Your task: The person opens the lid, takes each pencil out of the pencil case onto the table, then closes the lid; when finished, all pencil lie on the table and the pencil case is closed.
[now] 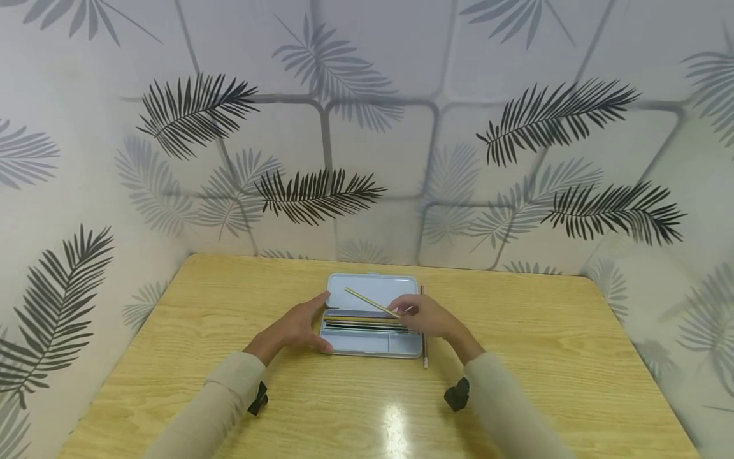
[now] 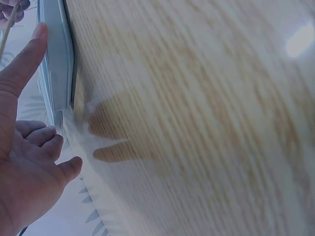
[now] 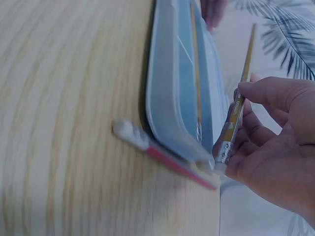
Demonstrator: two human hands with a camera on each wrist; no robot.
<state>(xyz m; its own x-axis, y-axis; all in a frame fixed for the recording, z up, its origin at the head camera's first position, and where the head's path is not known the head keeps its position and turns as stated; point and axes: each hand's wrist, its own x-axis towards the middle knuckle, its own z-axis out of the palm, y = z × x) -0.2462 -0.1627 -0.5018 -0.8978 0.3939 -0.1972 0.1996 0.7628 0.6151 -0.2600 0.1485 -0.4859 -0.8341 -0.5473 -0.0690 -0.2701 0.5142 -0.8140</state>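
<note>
My left hand (image 1: 298, 328) rests against the left end of the open pencil case (image 1: 373, 319), thumb straight along its far edge and fingers loosely bent at the near corner; it steadies the case and grips nothing. From the left wrist view the thumb lies flat on the case's pale blue side (image 2: 56, 59) and the other fingers hang relaxed just beside it.

The case sits on the wooden table (image 1: 229, 382) with its lid folded back. Several pencils (image 1: 364, 324) already lie in the tray, side by side, so I judge the filling is partly done.

My right hand (image 1: 427, 317) pinches a yellow pencil (image 1: 371, 301) near its metal-banded end, fingers and thumb curled round it. The pencil slants up and away over the lid, its far end well clear of the tray, so it is not yet laid in. In the right wrist view its held end (image 3: 230, 132) is just beside the case's right rim.

One more pencil, a red one with a white eraser (image 3: 152, 147), lies on the table touching the case's right side, not yet picked up.
</note>
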